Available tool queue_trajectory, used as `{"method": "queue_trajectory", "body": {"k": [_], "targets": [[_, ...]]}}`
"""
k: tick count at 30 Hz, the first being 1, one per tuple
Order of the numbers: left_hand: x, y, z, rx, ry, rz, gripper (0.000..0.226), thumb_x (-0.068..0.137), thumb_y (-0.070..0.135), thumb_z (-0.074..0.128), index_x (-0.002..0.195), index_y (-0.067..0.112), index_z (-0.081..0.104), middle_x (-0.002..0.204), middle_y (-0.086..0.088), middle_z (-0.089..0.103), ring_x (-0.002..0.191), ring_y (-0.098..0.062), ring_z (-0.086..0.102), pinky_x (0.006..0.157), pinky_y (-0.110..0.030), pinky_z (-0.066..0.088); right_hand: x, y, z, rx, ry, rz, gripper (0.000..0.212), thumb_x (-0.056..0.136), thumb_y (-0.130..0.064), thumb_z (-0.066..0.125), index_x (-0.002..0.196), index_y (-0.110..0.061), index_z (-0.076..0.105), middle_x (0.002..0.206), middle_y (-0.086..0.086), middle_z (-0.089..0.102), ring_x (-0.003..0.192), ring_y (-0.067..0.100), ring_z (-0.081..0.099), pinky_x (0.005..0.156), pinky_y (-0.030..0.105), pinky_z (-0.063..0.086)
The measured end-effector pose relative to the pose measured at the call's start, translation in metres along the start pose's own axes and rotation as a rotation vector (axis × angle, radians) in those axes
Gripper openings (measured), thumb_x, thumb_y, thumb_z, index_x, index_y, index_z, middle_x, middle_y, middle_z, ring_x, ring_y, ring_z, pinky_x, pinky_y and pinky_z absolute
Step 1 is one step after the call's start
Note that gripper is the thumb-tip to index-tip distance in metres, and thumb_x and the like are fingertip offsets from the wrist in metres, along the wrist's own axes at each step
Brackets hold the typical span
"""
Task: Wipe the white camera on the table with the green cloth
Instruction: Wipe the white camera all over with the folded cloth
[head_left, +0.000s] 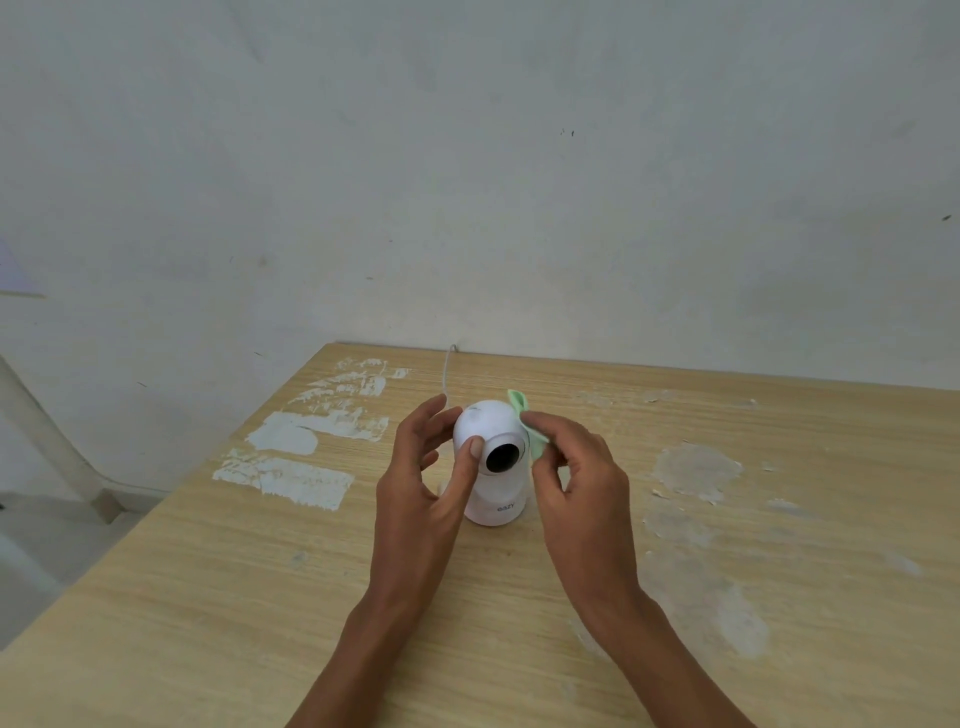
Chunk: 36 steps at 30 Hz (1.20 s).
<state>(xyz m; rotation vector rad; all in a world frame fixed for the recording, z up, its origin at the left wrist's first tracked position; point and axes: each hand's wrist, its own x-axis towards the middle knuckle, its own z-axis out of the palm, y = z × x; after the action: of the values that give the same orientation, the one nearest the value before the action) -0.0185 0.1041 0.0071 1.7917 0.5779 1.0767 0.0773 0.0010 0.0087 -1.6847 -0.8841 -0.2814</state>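
My left hand (415, 483) cups the white camera (491, 457), thumb by the lens, fingers round back, prob. to stop it turning. Right hand (576, 478) is pinched shut on the green cloth (530, 431), pressed to the head's far side w/ a corner poking up. Camera stands upright on the table (208, 597) btwn both hands. Cable (448, 369) trails beyond my fingers.

A bare, plain room: scuffed whitewashed wall (467, 182) behind a worn wooden table (208, 597) (white paint patches (291, 467) left of the hands).
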Motion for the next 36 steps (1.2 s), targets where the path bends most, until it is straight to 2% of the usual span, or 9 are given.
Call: {"method": "queue_trajectory", "body": {"k": [4, 10, 15, 19, 22, 26, 29, 34, 36], "targets": [[0.002, 0.000, -0.002, -0.010, -0.003, -0.006, 0.056, 0.090, 0.042, 0.066, 0.142, 0.033, 0.049, 0.129, 0.021, 0.064, 0.119, 0.005, 0.060, 0.092, -0.009, 0.048, -0.001, -0.011, 0.000, -0.006, -0.036, -0.117, 0.040, 0.093, 0.006, 0.056, 0.124, -0.015, 0.068, 0.120, -0.008, 0.068, 0.117, 0.005, 0.058, 0.095, 0.015, 0.048], [-0.001, 0.000, -0.001, -0.016, -0.011, -0.025, 0.055, 0.090, 0.044, 0.065, 0.141, 0.036, 0.047, 0.130, 0.020, 0.064, 0.119, 0.003, 0.061, 0.094, -0.015, 0.048, 0.011, -0.007, 0.000, 0.061, -0.035, 0.035, 0.033, 0.093, 0.000, 0.059, 0.115, -0.021, 0.070, 0.112, -0.013, 0.068, 0.107, 0.004, 0.062, 0.087, 0.019, 0.052], [0.002, -0.001, -0.001, -0.041, -0.001, -0.033, 0.056, 0.092, 0.037, 0.069, 0.143, 0.034, 0.046, 0.130, 0.017, 0.065, 0.118, 0.002, 0.063, 0.089, -0.012, 0.051, 0.014, -0.012, -0.003, 0.067, -0.051, -0.040, 0.027, 0.094, 0.000, 0.059, 0.106, -0.019, 0.074, 0.112, -0.012, 0.070, 0.112, 0.005, 0.062, 0.092, 0.014, 0.048], [0.001, -0.002, -0.003, -0.053, -0.016, -0.049, 0.058, 0.092, 0.033, 0.071, 0.143, 0.035, 0.044, 0.128, 0.016, 0.067, 0.119, 0.000, 0.063, 0.094, -0.017, 0.049, 0.019, -0.012, -0.002, 0.071, -0.086, 0.102, 0.030, 0.098, -0.005, 0.056, 0.114, -0.026, 0.070, 0.111, -0.016, 0.070, 0.100, -0.008, 0.062, 0.075, 0.005, 0.046], [0.002, -0.003, -0.004, -0.056, -0.021, -0.052, 0.059, 0.092, 0.032, 0.072, 0.143, 0.035, 0.044, 0.127, 0.018, 0.067, 0.121, 0.000, 0.061, 0.100, -0.023, 0.047, 0.023, -0.011, -0.003, 0.042, -0.108, 0.110, 0.032, 0.099, -0.008, 0.056, 0.121, -0.028, 0.067, 0.108, -0.023, 0.068, 0.097, -0.016, 0.061, 0.075, 0.002, 0.045], [0.003, -0.006, -0.006, -0.067, -0.016, -0.058, 0.059, 0.091, 0.033, 0.073, 0.143, 0.035, 0.044, 0.124, 0.020, 0.068, 0.118, -0.001, 0.063, 0.101, -0.029, 0.049, 0.023, -0.015, -0.003, -0.064, -0.130, 0.067, 0.031, 0.098, -0.007, 0.057, 0.120, -0.023, 0.070, 0.113, -0.013, 0.072, 0.101, 0.003, 0.065, 0.077, 0.007, 0.046], [0.004, -0.007, -0.007, -0.080, -0.021, -0.075, 0.059, 0.091, 0.035, 0.073, 0.143, 0.037, 0.044, 0.125, 0.021, 0.068, 0.117, -0.002, 0.063, 0.099, -0.028, 0.049, 0.014, -0.021, -0.003, -0.116, -0.108, -0.072, 0.031, 0.095, 0.001, 0.057, 0.118, -0.015, 0.071, 0.113, -0.008, 0.068, 0.106, 0.003, 0.062, 0.087, 0.009, 0.046], [0.003, -0.001, -0.009, -0.031, -0.045, -0.068, 0.061, 0.092, 0.039, 0.071, 0.146, 0.036, 0.042, 0.133, 0.021, 0.062, 0.124, 0.001, 0.058, 0.100, -0.023, 0.048, 0.001, -0.020, -0.004, -0.101, -0.092, -0.053, 0.036, 0.094, 0.003, 0.058, 0.123, -0.015, 0.069, 0.104, -0.005, 0.061, 0.096, 0.006, 0.060, 0.073, 0.008, 0.044], [-0.003, 0.007, -0.013, 0.090, 0.032, 0.030, 0.054, 0.095, 0.037, 0.067, 0.144, 0.033, 0.046, 0.133, 0.021, 0.058, 0.123, 0.001, 0.055, 0.098, -0.023, 0.048, -0.004, -0.024, -0.005, -0.062, -0.076, -0.040, 0.035, 0.094, 0.003, 0.059, 0.121, -0.015, 0.069, 0.103, -0.005, 0.062, 0.094, 0.009, 0.061, 0.071, 0.010, 0.045]]}}
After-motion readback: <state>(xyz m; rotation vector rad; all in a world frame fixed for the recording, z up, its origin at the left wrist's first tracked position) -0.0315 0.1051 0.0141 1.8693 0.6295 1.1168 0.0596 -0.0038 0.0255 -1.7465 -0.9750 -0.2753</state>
